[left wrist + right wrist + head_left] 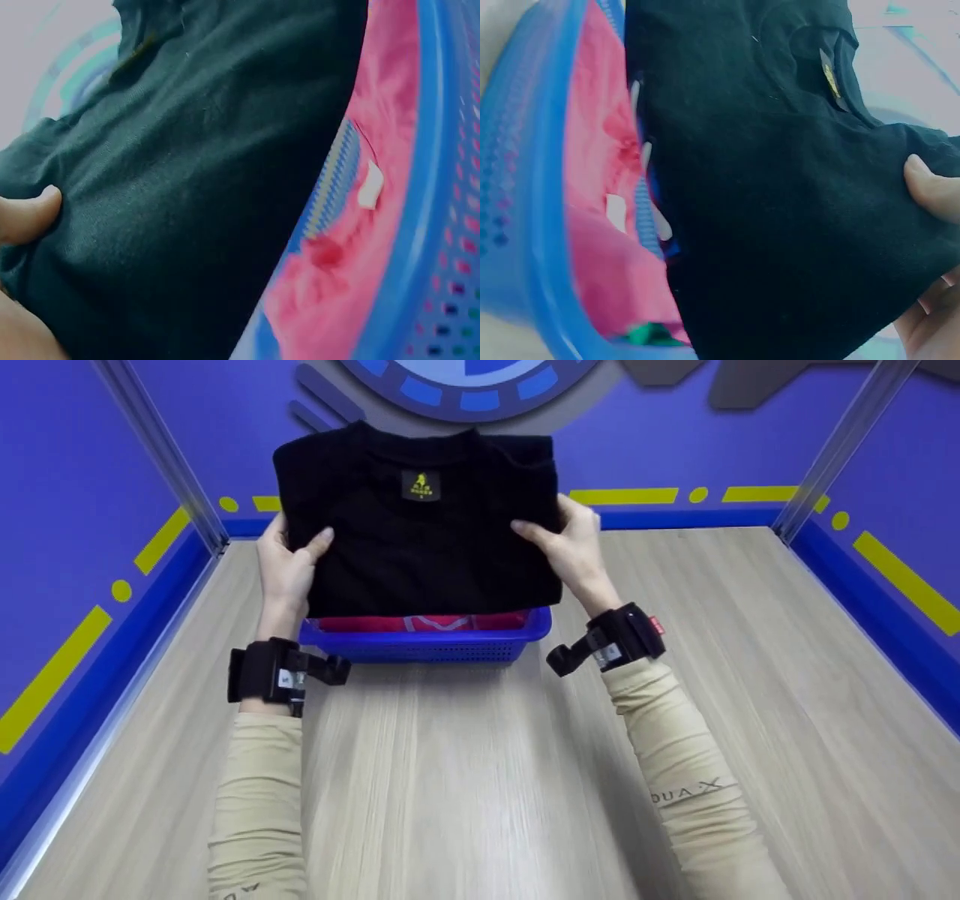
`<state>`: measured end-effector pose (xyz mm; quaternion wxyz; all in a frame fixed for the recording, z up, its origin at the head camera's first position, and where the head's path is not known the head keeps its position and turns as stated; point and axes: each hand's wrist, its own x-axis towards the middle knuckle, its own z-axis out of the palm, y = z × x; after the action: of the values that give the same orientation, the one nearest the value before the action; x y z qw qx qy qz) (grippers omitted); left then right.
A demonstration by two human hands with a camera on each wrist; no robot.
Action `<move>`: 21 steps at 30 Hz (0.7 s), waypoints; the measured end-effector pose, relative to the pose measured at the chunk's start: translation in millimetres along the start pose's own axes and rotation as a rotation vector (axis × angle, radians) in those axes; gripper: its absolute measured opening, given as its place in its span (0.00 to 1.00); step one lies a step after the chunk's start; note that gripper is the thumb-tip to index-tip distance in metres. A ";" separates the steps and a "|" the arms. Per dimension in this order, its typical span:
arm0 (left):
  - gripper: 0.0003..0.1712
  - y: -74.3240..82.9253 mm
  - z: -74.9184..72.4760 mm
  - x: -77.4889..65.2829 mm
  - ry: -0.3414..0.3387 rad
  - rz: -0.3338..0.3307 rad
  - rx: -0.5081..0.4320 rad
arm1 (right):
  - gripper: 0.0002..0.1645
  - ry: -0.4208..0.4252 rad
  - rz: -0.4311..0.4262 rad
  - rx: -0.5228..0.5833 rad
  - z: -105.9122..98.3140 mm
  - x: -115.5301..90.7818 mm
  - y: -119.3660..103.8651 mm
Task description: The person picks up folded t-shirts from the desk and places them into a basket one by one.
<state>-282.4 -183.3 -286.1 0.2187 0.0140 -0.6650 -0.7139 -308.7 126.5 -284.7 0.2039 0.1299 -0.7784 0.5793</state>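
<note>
The person held a folded black shirt (420, 540) by its two sides, just above a blue basket (427, 645) that stood on a pale wooden table (465, 780). The left hand (285, 566) gripped the shirt's left edge, with the thumb (319, 542) pressed flat on the top of the cloth and the other fingers tucked out of sight underneath. The right hand (574, 547) gripped the right edge in the same way, its thumb (529, 532) lying across the cloth and its fingers curled under. The shirt was folded into a rough square with the collar turned away from the person, and a small black neck label (420, 485) with yellow print showed near the far edge. It covered most of the basket, so only the basket's near wall and rim showed from the head view. Inside the basket lay a red garment (420, 622), seen as a strip under the shirt's near edge. The left wrist view showed the thumb (30, 216) on dark cloth (202, 187) and the pink-red garment (360, 247) against the perforated basket wall (442, 247). The right wrist view showed the shirt (795, 202) lifted off the garment (600, 202) in the basket (525, 187). Both forearms wore beige sleeves (259, 802) and black wrist straps (270, 671).
</note>
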 end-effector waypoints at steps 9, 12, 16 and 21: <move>0.25 -51.7 -7.6 13.1 0.041 -0.080 0.314 | 0.21 -0.099 0.210 0.040 27.9 -2.9 42.9; 0.27 -67.1 -9.2 13.3 0.043 -0.123 0.411 | 0.21 -0.125 0.231 -0.024 32.2 -5.3 55.2; 0.28 -76.5 -10.7 13.5 0.036 -0.149 0.490 | 0.23 -0.150 0.263 -0.064 36.2 -8.2 66.8; 0.27 -77.0 -11.5 14.0 0.015 -0.146 0.575 | 0.25 -0.132 0.242 -0.193 40.4 -11.3 73.2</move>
<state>-314.1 -197.3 -357.2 0.1586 0.1286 -0.8357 -0.5098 -337.6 109.1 -362.1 0.0924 0.0528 -0.8521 0.5124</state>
